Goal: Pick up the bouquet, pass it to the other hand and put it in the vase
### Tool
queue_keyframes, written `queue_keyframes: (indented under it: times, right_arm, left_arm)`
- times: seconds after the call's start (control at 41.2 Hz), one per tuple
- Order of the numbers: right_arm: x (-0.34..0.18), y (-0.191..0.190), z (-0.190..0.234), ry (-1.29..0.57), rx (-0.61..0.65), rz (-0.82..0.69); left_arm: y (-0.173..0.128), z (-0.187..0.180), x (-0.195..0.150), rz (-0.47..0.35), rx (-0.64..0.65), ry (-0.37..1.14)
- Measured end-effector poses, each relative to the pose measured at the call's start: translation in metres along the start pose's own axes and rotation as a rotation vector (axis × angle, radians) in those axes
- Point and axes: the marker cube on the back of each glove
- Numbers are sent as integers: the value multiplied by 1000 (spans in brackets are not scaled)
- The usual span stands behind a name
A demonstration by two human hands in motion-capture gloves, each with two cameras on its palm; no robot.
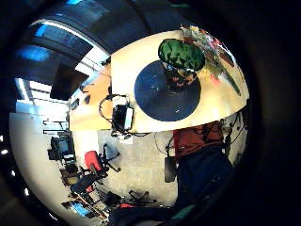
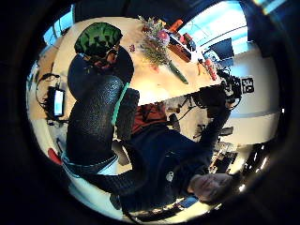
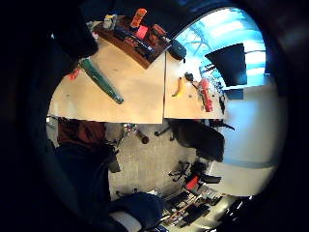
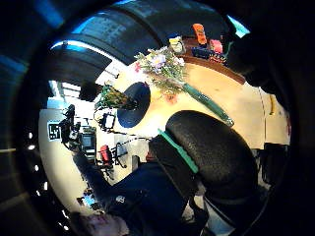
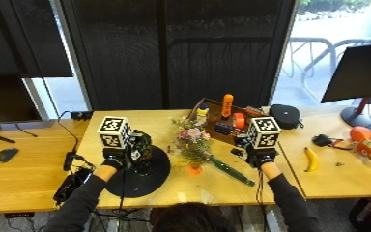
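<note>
The bouquet [image 5: 193, 143] lies flat on the wooden table, its pink and white flowers toward the vase and its green wrapped stem [image 5: 230, 172] pointing to the right front. A dark green faceted vase [image 5: 140, 149] stands upright on a round dark mat [image 5: 140, 181]. My left hand [image 5: 115, 157] hovers just left of the vase and holds nothing, with its fingers relaxed. My right hand [image 5: 257, 154] hangs above the table right of the stem, also holding nothing. The left palm looks down into the vase [image 1: 181, 55]. The right palm sees the bouquet [image 4: 165, 69].
A wooden tray [image 5: 206, 107] with an orange bottle and small items stands behind the bouquet. A black case [image 5: 285, 116] and a banana [image 5: 311, 159] lie to the right. Cables and a black box [image 5: 70, 181] sit at the table's left front edge.
</note>
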Motion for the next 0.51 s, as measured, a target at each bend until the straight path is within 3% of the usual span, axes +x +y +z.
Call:
queue_keyframes:
  times: [0.242,0.509]
  right_arm:
    - [-10,-6,-16,-21,47,-25]
    - [-20,-9,-18,-17,34,-14]
  left_arm:
    - [-3,-13,14,-7,11,-20]
    - [-6,0,20,22,-33,1]
